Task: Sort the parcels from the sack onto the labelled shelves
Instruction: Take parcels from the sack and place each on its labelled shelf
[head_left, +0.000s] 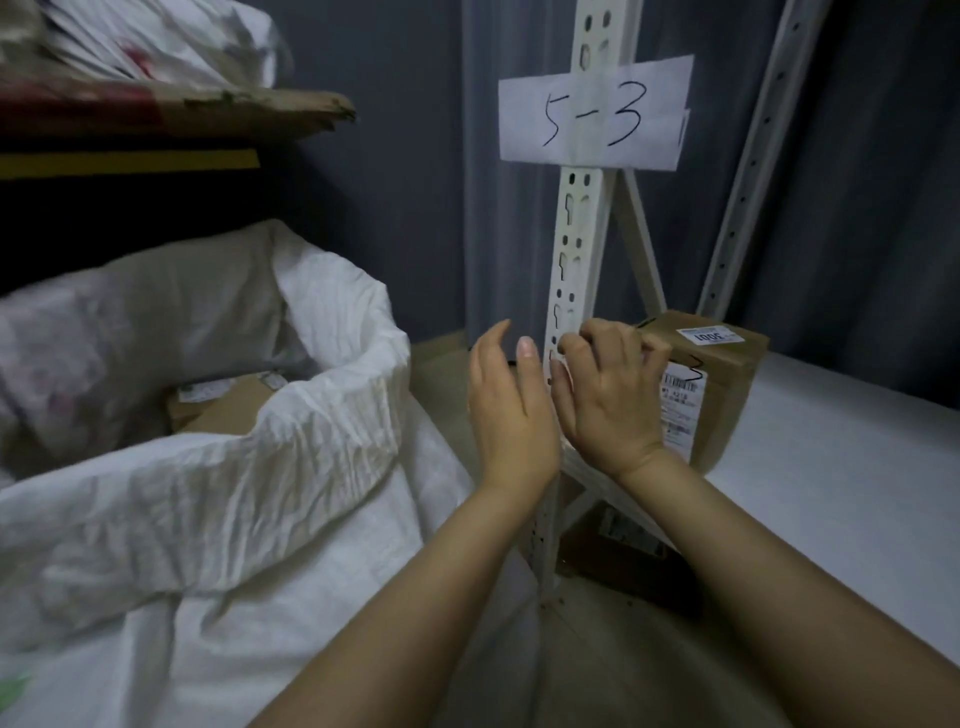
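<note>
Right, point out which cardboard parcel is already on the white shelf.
The tall parcel at the right hand. A second parcel lies in the sack; a third parcel sits below the shelf.

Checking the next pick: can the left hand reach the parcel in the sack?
Probably yes: the left hand is open and empty, and the parcel lies uncovered in the open mouth of the sack.

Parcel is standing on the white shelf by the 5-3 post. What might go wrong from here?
The parcel stands at the front corner of the shelf; the right hand, fingers curled at its top edge, might tip it when pulling away.
The 5-3 label hangs on the post between bays, so the bay may be misread.
The rim of the sack partly hides the next parcel; the grip may catch fabric.
</note>
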